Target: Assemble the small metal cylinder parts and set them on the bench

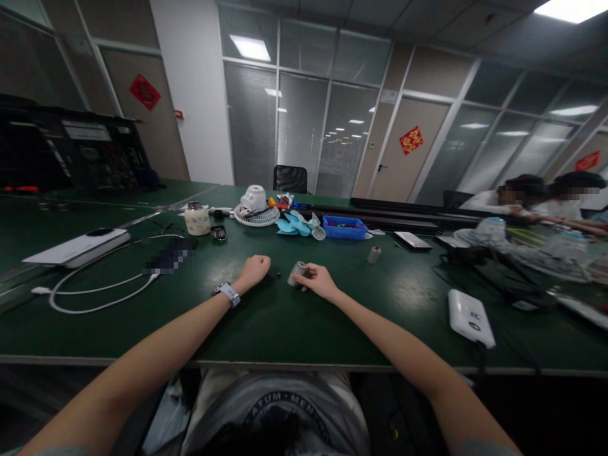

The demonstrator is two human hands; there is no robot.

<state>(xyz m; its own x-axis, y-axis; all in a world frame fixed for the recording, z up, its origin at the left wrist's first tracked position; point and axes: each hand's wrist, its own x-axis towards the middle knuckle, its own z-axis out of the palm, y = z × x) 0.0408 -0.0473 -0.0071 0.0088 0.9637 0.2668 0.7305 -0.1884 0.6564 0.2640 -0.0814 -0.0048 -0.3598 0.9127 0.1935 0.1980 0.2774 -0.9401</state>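
Note:
My left hand (pixel 255 268) rests on the green table (pixel 294 316) as a closed fist, a watch on its wrist; what it holds, if anything, is hidden. A tiny dark speck (pixel 278 275) lies just right of it. My right hand (pixel 319 279) lies beside it, fingers curled around a small grey cylinder (pixel 297 272) that rests on the table. A second grey cylinder (pixel 374 254) stands farther back to the right.
Behind lie a white fan housing (pixel 255 206), light-blue fan blades (pixel 299 225), a blue tray (pixel 345 227), a white jar (pixel 197 219) and a power bank with white cable (pixel 80 246). A white charger (pixel 471 316) sits right. People sit at the far right (pixel 546 196).

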